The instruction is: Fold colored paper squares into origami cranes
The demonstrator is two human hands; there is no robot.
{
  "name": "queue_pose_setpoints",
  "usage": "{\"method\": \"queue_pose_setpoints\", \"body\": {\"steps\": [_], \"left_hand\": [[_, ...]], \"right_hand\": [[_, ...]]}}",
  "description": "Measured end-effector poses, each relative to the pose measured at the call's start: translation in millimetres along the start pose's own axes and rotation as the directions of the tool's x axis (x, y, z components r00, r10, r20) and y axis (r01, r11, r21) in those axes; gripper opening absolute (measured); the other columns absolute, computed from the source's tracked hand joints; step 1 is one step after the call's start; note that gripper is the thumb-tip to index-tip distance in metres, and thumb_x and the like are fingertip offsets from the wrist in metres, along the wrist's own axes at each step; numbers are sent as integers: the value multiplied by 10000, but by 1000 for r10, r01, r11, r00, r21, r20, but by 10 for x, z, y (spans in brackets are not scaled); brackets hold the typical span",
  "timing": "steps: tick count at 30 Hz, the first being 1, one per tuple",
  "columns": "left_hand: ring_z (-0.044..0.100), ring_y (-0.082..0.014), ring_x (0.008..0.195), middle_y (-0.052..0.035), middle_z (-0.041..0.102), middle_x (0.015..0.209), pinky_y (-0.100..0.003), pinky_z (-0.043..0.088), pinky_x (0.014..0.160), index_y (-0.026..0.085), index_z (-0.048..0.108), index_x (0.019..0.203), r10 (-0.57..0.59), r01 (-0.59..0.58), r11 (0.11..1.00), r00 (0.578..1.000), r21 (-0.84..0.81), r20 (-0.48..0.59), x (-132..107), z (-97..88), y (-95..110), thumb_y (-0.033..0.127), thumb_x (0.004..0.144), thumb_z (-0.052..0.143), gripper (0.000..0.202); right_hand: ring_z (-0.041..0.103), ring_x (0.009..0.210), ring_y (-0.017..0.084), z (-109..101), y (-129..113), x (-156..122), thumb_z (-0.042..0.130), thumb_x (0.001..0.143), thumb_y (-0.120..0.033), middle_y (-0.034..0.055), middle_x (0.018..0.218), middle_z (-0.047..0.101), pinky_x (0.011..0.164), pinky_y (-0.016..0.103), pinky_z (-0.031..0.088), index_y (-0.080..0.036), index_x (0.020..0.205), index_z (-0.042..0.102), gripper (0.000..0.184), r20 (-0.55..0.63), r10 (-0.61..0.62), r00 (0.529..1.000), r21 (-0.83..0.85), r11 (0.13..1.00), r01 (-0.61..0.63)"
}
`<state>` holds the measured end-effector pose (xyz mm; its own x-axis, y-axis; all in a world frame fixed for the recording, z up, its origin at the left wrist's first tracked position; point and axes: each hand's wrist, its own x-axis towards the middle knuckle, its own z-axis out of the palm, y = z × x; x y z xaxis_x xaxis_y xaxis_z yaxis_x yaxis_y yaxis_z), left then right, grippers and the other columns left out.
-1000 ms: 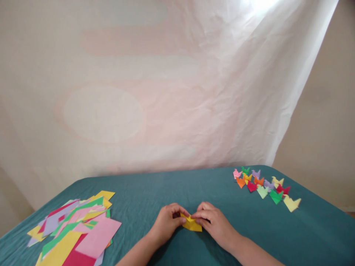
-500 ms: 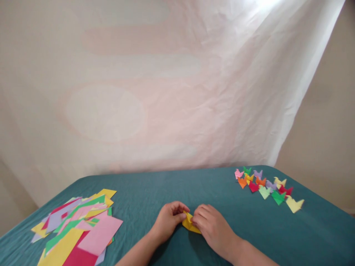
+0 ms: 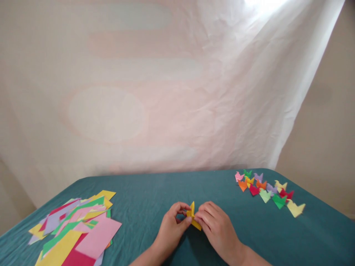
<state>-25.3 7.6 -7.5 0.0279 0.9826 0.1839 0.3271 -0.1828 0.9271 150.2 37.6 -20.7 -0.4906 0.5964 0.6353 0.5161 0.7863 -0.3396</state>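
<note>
A small folded yellow paper piece [image 3: 192, 215] is held just above the teal tablecloth [image 3: 249, 229], near its front middle. My left hand [image 3: 172, 229] pinches its left side with thumb and fingers closed. My right hand [image 3: 216, 229] grips its right side, fingers curled over it. The piece stands partly on edge between the two hands. Its lower part is hidden by my fingers.
A loose heap of coloured paper squares [image 3: 74, 231] lies at the front left. Several small folded paper figures [image 3: 266, 188] in many colours sit in a cluster at the back right. A creased white sheet [image 3: 166, 92] hangs behind the table.
The yellow piece, lying flat on the cloth a second ago, now stands lifted on edge. Both hands have shifted slightly and turned it up between them.
</note>
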Motion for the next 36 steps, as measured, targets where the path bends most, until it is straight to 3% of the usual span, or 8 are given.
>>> {"method": "queue_pose_setpoints", "body": {"steps": [6, 12, 18, 22, 26, 30, 33, 36], "left_hand": [[590, -185, 877, -73, 641, 955, -236, 461, 670, 156, 593, 960, -39, 43, 989, 999, -142, 27, 15, 71, -104, 183, 708, 640, 258], [603, -185, 798, -69, 664, 853, -261, 475, 678, 136, 614, 903, -81, 81, 966, 997, -246, 9, 36, 72, -45, 184, 702, 622, 207], [621, -174, 730, -57, 697, 819, -254, 481, 669, 135, 674, 908, -104, 122, 960, 991, -250, 84, 12, 67, 12, 243, 731, 618, 215], [620, -162, 707, -36, 703, 801, -246, 485, 665, 155, 695, 932, -90, 107, 976, 991, -190, 99, -3, 85, 12, 270, 774, 580, 226], [639, -177, 797, -45, 706, 910, -262, 501, 730, 185, 671, 1013, -21, 27, 995, 998, -95, 64, -14, 74, -9, 229, 796, 560, 247], [632, -174, 871, -41, 674, 1018, -261, 498, 780, 232, 633, 1041, 142, -139, 983, 990, 122, -16, -49, 34, 10, 193, 822, 539, 242], [593, -176, 989, -43, 636, 1091, -262, 462, 860, 242, 633, 992, 290, -283, 929, 957, 237, 7, -73, 1, 63, 172, 866, 487, 205], [572, -166, 1011, -42, 628, 1057, -254, 430, 898, 244, 634, 966, 355, -360, 891, 932, 277, 70, -78, -25, 104, 148, 889, 448, 224]], "right_hand": [[528, 789, 189, 30, -19, -2, 498, 901, -140, 34, 791, 589, 703, 329, 441, -201, 887, 632, 148, -29, -45, 999, 12, 999, 45], [547, 869, 207, 25, -58, -2, 460, 909, -112, 55, 925, 617, 778, 358, 464, -214, 1126, 564, 261, -29, -77, 997, 58, 995, 79], [569, 809, 186, 29, -40, -7, 458, 900, -109, 34, 854, 619, 739, 331, 463, -212, 931, 569, 155, -103, 21, 994, 121, 993, -9], [569, 808, 184, 21, -37, -16, 482, 891, -121, 30, 848, 617, 744, 328, 454, -214, 908, 571, 130, -110, 46, 993, 129, 991, -32], [566, 798, 181, 16, -45, -19, 482, 895, -135, 33, 839, 620, 738, 324, 450, -216, 913, 586, 133, -104, 63, 993, 151, 987, -47], [561, 771, 180, 22, -29, -26, 501, 892, -154, 31, 817, 618, 712, 314, 446, -216, 893, 590, 109, -106, 93, 990, 178, 981, -74], [554, 760, 179, 18, -35, -28, 511, 892, -162, 26, 799, 614, 699, 309, 440, -212, 861, 583, 93, -99, 103, 990, 176, 981, -84], [550, 744, 177, 16, -61, -29, 512, 898, -180, 25, 780, 615, 693, 308, 440, -206, 855, 580, 85, -99, 81, 992, 165, 984, -64]]}}
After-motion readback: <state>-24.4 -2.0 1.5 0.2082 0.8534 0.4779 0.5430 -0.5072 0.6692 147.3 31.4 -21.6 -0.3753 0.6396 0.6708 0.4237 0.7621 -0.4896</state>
